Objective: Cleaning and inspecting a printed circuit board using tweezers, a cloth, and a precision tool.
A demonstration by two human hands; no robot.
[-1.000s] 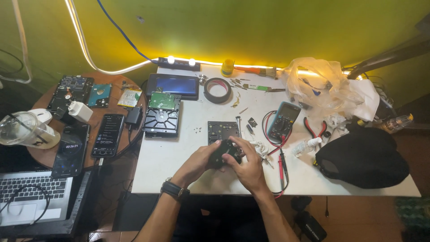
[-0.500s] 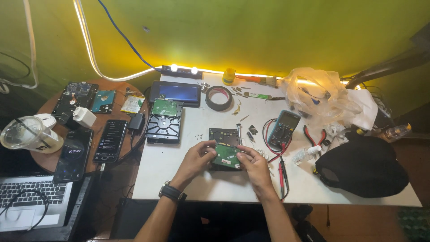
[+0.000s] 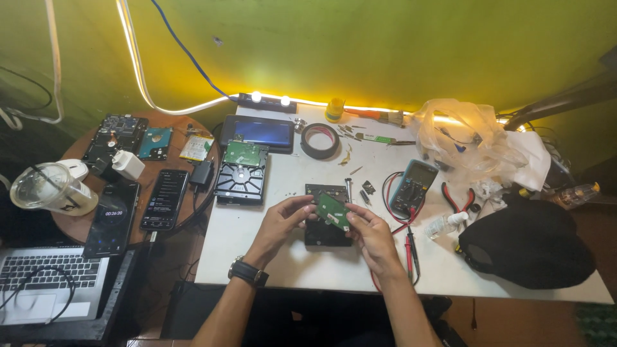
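Head view: green circuit board (image 3: pixel 333 210) is pinched by left hand (image 3: pixel 283 222) and right hand (image 3: pixel 371 234), now lifted off the black drive (image 3: pixel 327 228).

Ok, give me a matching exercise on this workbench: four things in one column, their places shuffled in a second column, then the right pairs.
Things:
1. green circuit board
2. roll of black tape
3. multimeter
4. clear plastic cup

Places:
A. on the round brown table at far left, beside the phones
B. held between the left hand and the right hand, above a dark hard drive
C. on the white table, right of the hands, with red and black leads
D. near the back of the white table, right of the tablet

Pairs: 1-B, 2-D, 3-C, 4-A
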